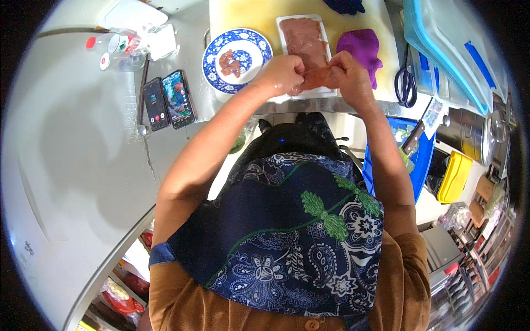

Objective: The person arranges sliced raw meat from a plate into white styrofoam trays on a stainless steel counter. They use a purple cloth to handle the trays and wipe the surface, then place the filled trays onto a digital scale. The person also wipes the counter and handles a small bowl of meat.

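My left hand [285, 74] and my right hand [352, 78] pinch a thin slice of raw meat [316, 78] between them, stretched over the near end of a white tray [285, 45]. More raw meat slices [302, 37] lie flat in that tray. Left of it, a blue and white patterned plate [209, 64] holds a few small meat pieces [229, 64]. A crumpled purple cloth or glove [360, 43] lies just beyond my right hand. The tray rests on a yellowish cutting board [244, 14].
Two smartphones [179, 99] and plastic bottles [124, 49] lie to the left. Dark-handled scissors [405, 87] are at the board's right edge, near clear plastic containers [447, 53]. A knife [414, 136] lies over a blue tray [424, 165] at lower right.
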`<state>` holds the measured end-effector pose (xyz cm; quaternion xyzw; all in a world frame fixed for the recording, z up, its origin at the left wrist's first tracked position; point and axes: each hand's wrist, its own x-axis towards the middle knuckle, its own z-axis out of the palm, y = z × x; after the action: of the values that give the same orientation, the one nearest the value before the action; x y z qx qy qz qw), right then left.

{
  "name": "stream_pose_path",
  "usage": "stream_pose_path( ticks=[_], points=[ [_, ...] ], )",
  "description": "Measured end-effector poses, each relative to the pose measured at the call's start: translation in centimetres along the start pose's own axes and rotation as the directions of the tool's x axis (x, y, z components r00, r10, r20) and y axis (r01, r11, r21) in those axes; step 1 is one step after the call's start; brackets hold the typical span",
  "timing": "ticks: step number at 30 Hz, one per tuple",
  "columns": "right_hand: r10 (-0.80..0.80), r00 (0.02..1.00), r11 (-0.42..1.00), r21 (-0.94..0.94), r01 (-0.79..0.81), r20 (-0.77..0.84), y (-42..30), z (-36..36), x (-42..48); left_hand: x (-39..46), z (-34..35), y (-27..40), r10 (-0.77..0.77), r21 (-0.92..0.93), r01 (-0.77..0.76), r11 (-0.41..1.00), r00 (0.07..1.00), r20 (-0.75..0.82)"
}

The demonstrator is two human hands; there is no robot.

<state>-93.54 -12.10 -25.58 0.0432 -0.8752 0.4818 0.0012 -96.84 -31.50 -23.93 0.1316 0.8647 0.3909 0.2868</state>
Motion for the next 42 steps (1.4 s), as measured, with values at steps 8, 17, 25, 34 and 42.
stream_pose_path(
  ticks=[8, 17, 25, 34, 42],
  points=[
    [0.126, 0.992, 0.966, -0.229, -0.119, 0.017, 0.1, 1.0, -0.7, 1.2, 1.1, 1.6, -0.125, 0.235, 0.114, 0.965, 0.992, 0.029],
    [-0.019, 0.998, 0.917, -0.397, 0.040, 0.058, 0.9, 1.8, -0.5, 1.1, 1.3, 2.6, -0.098, 0.338, 0.115, 0.934, 0.993, -0.066],
    [-0.010, 0.999, 0.904, -0.427, 0.023, 0.033, 0.6, 2.1, -0.7, 0.1, 1.8, 0.2, 0.016, 0.125, 0.019, 0.992, 0.961, -0.276],
    [-0.114, 0.993, 0.932, -0.342, 0.118, 0.032, 1.5, 2.2, -1.4, -4.0, 3.6, 0.0, 0.307, 0.479, -0.175, 0.860, 0.928, -0.212],
    [0.060, 0.997, 0.997, 0.039, -0.062, 0.050, 1.9, 1.5, -1.3, -3.5, 4.5, -0.2, 0.456, 0.586, -0.243, 0.773, 0.854, -0.248]
  ],
)
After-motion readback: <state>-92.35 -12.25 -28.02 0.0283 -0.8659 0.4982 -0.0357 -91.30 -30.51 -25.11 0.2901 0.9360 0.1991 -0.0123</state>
